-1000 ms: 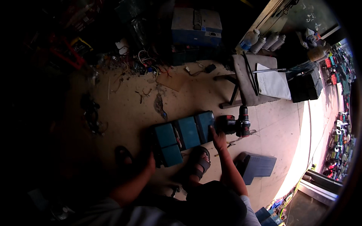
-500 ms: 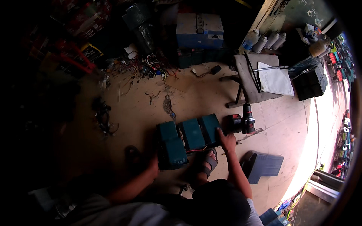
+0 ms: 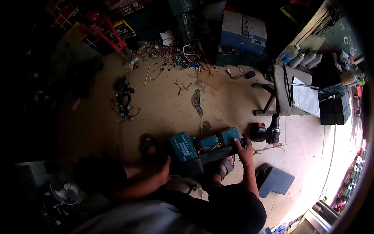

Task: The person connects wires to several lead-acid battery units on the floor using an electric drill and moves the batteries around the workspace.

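Between my feet, a black battery case (image 3: 219, 155) is tilted, its near wall showing. Several dark green batteries stand in it, the largest-looking one (image 3: 184, 146) at the left with pale print on its face. Red and yellow wires (image 3: 210, 148) run along the batteries. My right hand (image 3: 244, 151) grips the right end of the case, thumb up against its edge. At the left end, my left hand (image 3: 165, 170) is closed against the case; its fingers are partly lost in shadow.
A cordless drill (image 3: 272, 130) stands right of the case, near a stool (image 3: 282, 78) carrying paper. A grey plastic cover (image 3: 278, 180) lies nearer. Loose wires (image 3: 124, 97) litter the left floor. Behind are a blue-white box (image 3: 243, 33) and red bolt cutters (image 3: 113, 37). A fan (image 3: 65, 189) is lower left.
The case has been tipped, so its near wall and a printed battery face now show. Both hands stay on its ends. The whole view has shifted, moving the surroundings rightward.
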`<state>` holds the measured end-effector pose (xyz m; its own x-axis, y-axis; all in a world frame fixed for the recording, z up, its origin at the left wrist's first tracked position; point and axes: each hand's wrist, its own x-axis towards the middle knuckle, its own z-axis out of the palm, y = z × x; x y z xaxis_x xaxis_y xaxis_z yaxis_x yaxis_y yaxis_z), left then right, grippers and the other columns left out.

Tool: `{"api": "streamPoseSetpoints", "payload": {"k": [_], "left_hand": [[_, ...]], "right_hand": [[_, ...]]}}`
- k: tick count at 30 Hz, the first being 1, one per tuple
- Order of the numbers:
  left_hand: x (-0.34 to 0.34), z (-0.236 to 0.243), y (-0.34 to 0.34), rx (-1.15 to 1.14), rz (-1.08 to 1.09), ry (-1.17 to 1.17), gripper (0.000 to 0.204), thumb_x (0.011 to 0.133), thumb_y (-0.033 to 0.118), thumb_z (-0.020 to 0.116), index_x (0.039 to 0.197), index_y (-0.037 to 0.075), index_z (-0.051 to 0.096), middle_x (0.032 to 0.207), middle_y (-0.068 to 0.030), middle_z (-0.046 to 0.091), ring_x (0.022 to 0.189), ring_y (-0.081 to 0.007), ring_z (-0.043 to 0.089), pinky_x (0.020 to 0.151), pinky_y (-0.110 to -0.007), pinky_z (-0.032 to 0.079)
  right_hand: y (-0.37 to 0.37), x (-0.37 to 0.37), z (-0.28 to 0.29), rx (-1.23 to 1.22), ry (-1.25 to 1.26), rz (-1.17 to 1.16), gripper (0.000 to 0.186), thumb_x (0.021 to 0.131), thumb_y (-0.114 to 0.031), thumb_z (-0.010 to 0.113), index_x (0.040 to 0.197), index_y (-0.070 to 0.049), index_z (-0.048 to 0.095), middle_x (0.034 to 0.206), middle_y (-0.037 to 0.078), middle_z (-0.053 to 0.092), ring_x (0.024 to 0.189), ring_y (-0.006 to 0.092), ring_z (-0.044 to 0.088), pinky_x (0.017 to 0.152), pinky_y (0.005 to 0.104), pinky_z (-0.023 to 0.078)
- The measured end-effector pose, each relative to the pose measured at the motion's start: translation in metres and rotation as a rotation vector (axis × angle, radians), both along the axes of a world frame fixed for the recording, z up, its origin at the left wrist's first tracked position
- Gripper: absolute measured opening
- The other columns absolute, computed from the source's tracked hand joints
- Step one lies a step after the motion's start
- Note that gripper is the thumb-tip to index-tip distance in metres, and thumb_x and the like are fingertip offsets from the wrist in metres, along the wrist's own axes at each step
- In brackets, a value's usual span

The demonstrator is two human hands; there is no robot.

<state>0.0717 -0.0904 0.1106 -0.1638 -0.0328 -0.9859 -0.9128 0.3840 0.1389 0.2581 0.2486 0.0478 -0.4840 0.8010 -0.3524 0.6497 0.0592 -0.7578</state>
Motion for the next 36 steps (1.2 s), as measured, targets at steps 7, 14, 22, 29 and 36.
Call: {"api": "streamPoseSetpoints", "payload": {"k": [7,14,22,29,36], "left_hand": [[0.028,-0.021,-0.012,-0.125,-0.379,0.64,0.075,0.101,0.068,0.047,0.133,0.002,0.065,0.13,-0.0179,0.067,0.121,-0.0308,0.063,0.1,-0.042,0.051],[0.007,-0.073,-0.016,-0.133,-0.504,0.76,0.071,0.104,0.062,0.046,0.128,-0.003,0.066,0.122,-0.0228,0.069,0.116,-0.0355,0.064,0.099,-0.041,0.049],[-0.033,-0.039,0.045,-0.249,-0.3,0.979,0.062,0.109,0.05,0.042,0.124,-0.005,0.067,0.113,-0.0249,0.072,0.105,-0.0367,0.068,0.096,-0.042,0.05],[-0.182,-0.12,0.045,-0.153,0.022,0.442,0.063,0.104,0.057,0.045,0.144,0.01,0.057,0.142,-0.01,0.061,0.127,-0.027,0.059,0.107,-0.043,0.042],[-0.276,-0.122,0.024,0.168,0.013,0.37,0.087,0.099,0.07,0.045,0.163,0.013,0.033,0.162,-0.0095,0.042,0.145,-0.0295,0.043,0.119,-0.054,0.027]], "right_hand": [[0.005,0.037,0.007,0.032,0.216,0.361,0.113,0.066,-0.033,0.097,0.157,-0.006,0.036,0.143,0.024,0.058,0.133,0.0408,0.058,0.111,0.0434,0.047],[0.026,0.02,-0.012,0.012,0.162,0.376,0.096,0.061,-0.026,0.097,0.143,-0.009,0.051,0.128,0.018,0.067,0.119,0.0362,0.067,0.1,0.044,0.054],[0.059,-0.015,0.004,0.102,0.109,0.494,0.09,0.057,-0.031,0.099,0.134,-0.006,0.06,0.11,0.018,0.075,0.105,0.0382,0.072,0.091,0.043,0.057],[0.086,-0.09,0.012,0.027,0.036,0.404,0.09,0.063,-0.06,0.093,0.122,0.003,0.066,0.106,0.023,0.074,0.105,0.0402,0.072,0.093,0.044,0.055],[0.075,-0.146,0.029,0.042,-0.002,0.285,0.09,0.066,-0.068,0.088,0.109,0.008,0.067,0.105,0.029,0.071,0.102,0.044,0.07,0.09,0.0479,0.054]]}}
